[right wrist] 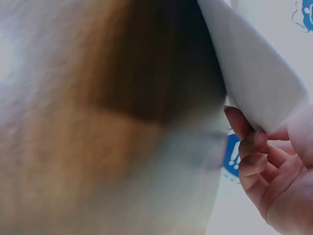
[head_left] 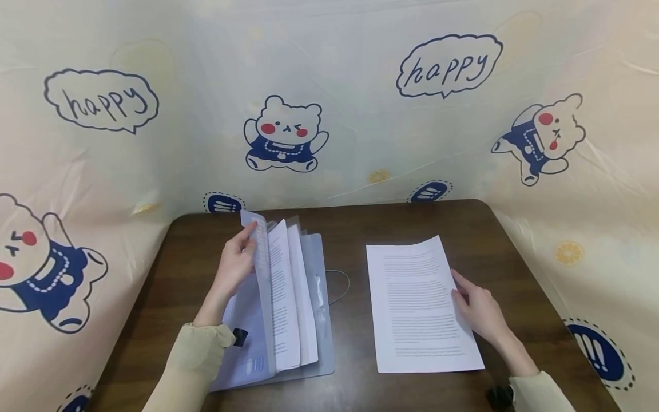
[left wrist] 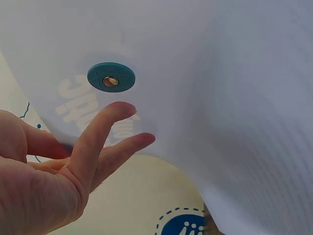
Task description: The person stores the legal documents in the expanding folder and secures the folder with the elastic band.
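A pale blue document folder (head_left: 242,326) lies open on the left, with printed sheets (head_left: 284,297) and clear sleeves standing up from it. My left hand (head_left: 238,260) holds the raised cover flap (head_left: 262,269) near its top edge. In the left wrist view, a round teal button (left wrist: 111,77) is fixed to the flap just above the fingertips (left wrist: 144,139). My right hand (head_left: 480,309) pinches the right edge of a printed sheet of paper (head_left: 417,309). The paper's top right corner bends upward; its blank underside (right wrist: 259,73) shows in the right wrist view.
Everything is on a dark brown wooden table (head_left: 350,343). A thin cord loop (head_left: 340,286) sticks out from the folder's right side. Behind and beside the table hangs a pale cloth (head_left: 355,114) printed with bears and the word happy.
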`<move>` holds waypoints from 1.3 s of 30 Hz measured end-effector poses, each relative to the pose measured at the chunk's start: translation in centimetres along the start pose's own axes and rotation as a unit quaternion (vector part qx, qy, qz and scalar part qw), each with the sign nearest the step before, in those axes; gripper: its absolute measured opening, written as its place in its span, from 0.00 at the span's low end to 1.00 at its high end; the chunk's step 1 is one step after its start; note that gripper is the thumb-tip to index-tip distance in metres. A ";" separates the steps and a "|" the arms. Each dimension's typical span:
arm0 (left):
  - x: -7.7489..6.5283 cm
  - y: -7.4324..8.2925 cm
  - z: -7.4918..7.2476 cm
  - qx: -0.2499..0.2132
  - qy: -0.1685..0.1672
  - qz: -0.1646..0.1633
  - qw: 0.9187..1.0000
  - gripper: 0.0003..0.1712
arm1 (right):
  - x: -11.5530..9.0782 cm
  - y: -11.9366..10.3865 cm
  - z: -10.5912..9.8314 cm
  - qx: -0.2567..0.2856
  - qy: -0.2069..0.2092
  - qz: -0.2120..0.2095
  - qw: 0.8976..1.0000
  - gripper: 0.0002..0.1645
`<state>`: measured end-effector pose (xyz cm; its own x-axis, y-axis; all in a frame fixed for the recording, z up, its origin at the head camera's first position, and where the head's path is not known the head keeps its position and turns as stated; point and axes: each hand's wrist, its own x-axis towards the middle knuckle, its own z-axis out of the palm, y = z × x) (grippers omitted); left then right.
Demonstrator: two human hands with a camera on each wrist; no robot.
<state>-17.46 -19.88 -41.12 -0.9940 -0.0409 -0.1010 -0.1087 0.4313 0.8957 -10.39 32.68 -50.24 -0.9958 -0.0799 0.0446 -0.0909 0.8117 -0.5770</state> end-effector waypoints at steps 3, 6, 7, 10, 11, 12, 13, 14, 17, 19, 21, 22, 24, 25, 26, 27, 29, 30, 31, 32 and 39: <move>0.0 0.1 -0.1 0.001 0.001 0.000 1.000 0.33 | 0.3 -0.9 -0.2 0.014 0.012 -0.025 1.000 0.32; 0.0 0.1 -0.1 0.002 0.000 -0.001 1.000 0.33 | 0.7 -1.9 -0.4 0.038 0.031 -0.051 0.997 0.31; 0.0 0.2 -0.1 0.003 0.000 0.000 1.000 0.33 | 0.8 -2.3 -0.5 0.047 0.038 -0.060 0.996 0.30; -0.1 0.2 -0.1 0.002 -0.001 -0.001 1.000 0.33 | 1.0 -3.6 -0.7 0.077 0.056 -0.085 0.992 0.29; -0.1 0.2 -0.1 0.001 -0.002 -0.001 1.000 0.33 | 1.1 -4.1 -0.8 0.086 0.061 -0.092 0.990 0.29; -0.1 0.2 -0.1 0.000 -0.002 -0.001 1.000 0.33 | 1.2 -4.5 -0.8 0.095 0.063 -0.099 0.988 0.29; -0.1 0.2 -0.1 -0.001 -0.002 -0.002 1.000 0.33 | 1.3 -5.0 -0.9 0.104 0.066 -0.106 0.987 0.29; -0.1 0.1 -0.1 -0.001 -0.001 -0.003 1.000 0.33 | 1.4 -5.4 -0.9 0.112 0.069 -0.110 0.985 0.29; -0.1 0.1 0.0 0.002 -0.003 -0.005 1.000 0.33 | 1.7 -6.5 -0.9 0.134 0.071 -0.119 0.981 0.28; -0.1 0.1 0.0 0.005 -0.003 -0.007 1.000 0.33 | 1.9 -6.9 -0.8 0.144 0.068 -0.115 0.981 0.29; -0.1 0.1 0.1 0.004 -0.004 -0.009 1.000 0.33 | 2.0 -7.2 -0.7 0.145 0.059 -0.100 0.983 0.29; -0.1 0.1 0.1 0.003 -0.004 -0.011 1.000 0.33 | 2.1 -7.3 -0.6 0.141 0.054 -0.088 0.985 0.28; -0.1 0.1 0.2 0.001 -0.006 -0.013 1.000 0.33 | 2.2 -7.4 -0.4 0.127 0.043 -0.056 0.989 0.28; -0.1 0.1 0.3 0.001 -0.007 -0.014 1.000 0.34 | 2.2 -7.4 -0.3 0.119 0.038 -0.038 0.991 0.27; -0.1 0.1 0.3 0.001 -0.007 -0.014 1.000 0.34 | 2.2 -7.4 -0.3 0.110 0.032 -0.020 0.993 0.27; -0.1 0.2 0.3 0.001 -0.007 -0.015 1.000 0.33 | 2.2 -7.3 -0.2 0.103 0.025 -0.003 0.994 0.27; -0.1 0.2 0.3 0.006 -0.005 -0.012 1.000 0.33 | 2.1 -7.0 0.0 0.094 0.015 0.022 0.995 0.27; 0.0 0.2 0.3 0.007 -0.004 -0.011 1.000 0.33 | 2.1 -6.9 0.0 0.092 0.012 0.028 0.995 0.27; 0.0 0.2 0.2 0.008 -0.002 -0.010 1.000 0.33 | 2.1 -6.8 0.0 0.093 0.009 0.032 0.995 0.27; 0.1 0.2 0.2 0.009 -0.001 -0.009 1.000 0.33 | 2.1 -6.7 0.0 0.097 0.008 0.033 0.995 0.27; 0.1 0.2 0.0 0.007 -0.005 -0.008 1.000 0.34 | 2.6 -6.7 -0.7 0.163 0.027 -0.011 0.986 0.26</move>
<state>-17.54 -19.79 -40.95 -0.9919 -0.0390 -0.1205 -0.1252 0.4430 0.8877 -12.34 27.51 -45.68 -0.9934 -0.0583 0.0984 -0.1139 0.5796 -0.8069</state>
